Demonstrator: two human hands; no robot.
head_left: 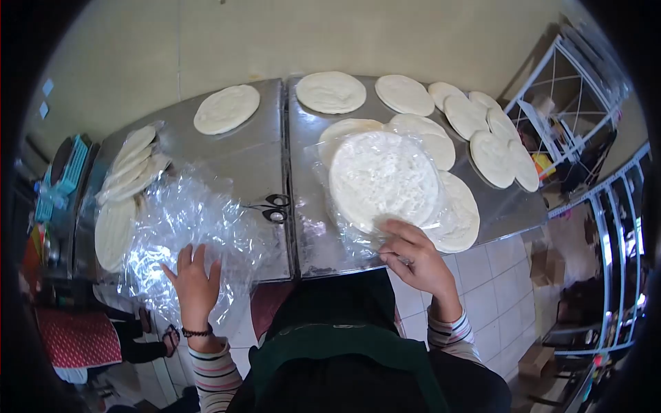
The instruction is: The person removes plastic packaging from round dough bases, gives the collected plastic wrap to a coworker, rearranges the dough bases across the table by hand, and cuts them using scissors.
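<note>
On the metal table, a round flat bread (385, 179) lies inside a clear plastic bag (354, 239), on top of other rounds. My right hand (417, 259) is at the near edge of this bag, fingers curled and pinched on the plastic. My left hand (196, 283) is over a heap of loose clear plastic bags (196, 217), its fingers spread and nothing gripped. Black-handled scissors (277, 208) lie between the hands, near the seam of the table, blades partly under the plastic.
More flat breads stand along the back (330, 92) and right of the table (491, 158). Overlapping breads (131, 165) lie at the far left beside the plastic heap. A white metal rack (551, 103) is at the right; a person in a red patterned garment (77, 337) is at lower left.
</note>
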